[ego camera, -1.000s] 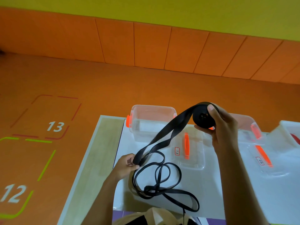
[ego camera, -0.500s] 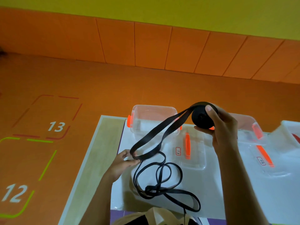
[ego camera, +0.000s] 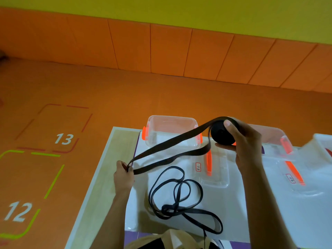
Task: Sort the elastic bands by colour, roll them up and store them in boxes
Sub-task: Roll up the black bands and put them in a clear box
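Note:
A black elastic band is partly wound into a roll, which my right hand grips between thumb and fingers above the table. From the roll the band runs down and left, stretched taut, to my left hand, which pinches it near the table's left edge. The rest of the band lies in loose tangled loops on the white sheet. A clear box with orange clips stands open behind the stretched band.
A clear lid with an orange handle lies flat in front of the box. A second clear box and its lid sit to the right, a white container at the far right edge. Orange floor with numbered squares lies left.
My left hand has slid left and a little up along the band, pulling the stretch longer and tauter. The roll in my right hand stays in place.

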Motion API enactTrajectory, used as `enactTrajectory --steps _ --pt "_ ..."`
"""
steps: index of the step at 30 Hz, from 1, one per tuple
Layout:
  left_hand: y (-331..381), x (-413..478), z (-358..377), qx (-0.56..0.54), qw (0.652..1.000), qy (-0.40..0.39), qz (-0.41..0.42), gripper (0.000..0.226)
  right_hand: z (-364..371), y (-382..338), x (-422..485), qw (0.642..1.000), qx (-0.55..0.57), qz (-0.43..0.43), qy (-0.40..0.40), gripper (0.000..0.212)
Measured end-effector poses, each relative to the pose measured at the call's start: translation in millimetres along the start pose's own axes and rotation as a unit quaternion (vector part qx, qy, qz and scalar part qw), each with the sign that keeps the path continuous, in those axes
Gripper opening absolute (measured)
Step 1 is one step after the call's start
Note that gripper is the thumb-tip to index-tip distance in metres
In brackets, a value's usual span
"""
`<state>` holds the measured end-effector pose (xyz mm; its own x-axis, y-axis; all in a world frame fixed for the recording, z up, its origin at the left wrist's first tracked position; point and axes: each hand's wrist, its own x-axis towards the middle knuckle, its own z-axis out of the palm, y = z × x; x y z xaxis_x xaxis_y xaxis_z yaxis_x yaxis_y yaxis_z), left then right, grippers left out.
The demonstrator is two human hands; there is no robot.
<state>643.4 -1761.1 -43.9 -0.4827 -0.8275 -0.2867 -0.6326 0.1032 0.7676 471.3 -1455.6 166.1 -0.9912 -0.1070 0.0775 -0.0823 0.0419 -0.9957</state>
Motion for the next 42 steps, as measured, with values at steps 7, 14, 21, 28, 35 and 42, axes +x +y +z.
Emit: enactTrajectory --steps 7,14,21,28,35,42 --pt "-9.9 -3.6 -9.9 -0.209 0.957 -0.185 -0.082 0.024 6.3 0.6 -1.1 1.0 0.001 -0.001 -0.014 0.022" --pt "-25.2 -9.9 -33.7 -0.194 0.906 -0.373 -0.046 0.041 1.9 -1.9 -1.9 1.0 0.006 -0.009 -0.003 0.022" --pt "-20.3 -12.3 -31.4 -0.11 0.943 -0.314 -0.022 0.034 -5.5 -1.9 -2.9 1.0 0.007 -0.001 -0.017 0.029" --pt "30.1 -20.2 -37.7 -0.031 0.933 -0.356 0.051 0.054 -4.2 -16.1 -5.2 0.983 -0.053 -0.083 -0.154 0.031" --pt "161.4 -44.2 -57.6 -0.105 0.882 -0.369 0.273 0.048 27.3 -26.4 -13.4 0.958 -0.083 -0.109 -0.253 0.031" --pt "206.3 -72.2 -46.3 -0.134 0.859 -0.349 0.35 0.037 37.9 -21.3 -15.4 0.949 -0.1 -0.115 -0.277 0.034"
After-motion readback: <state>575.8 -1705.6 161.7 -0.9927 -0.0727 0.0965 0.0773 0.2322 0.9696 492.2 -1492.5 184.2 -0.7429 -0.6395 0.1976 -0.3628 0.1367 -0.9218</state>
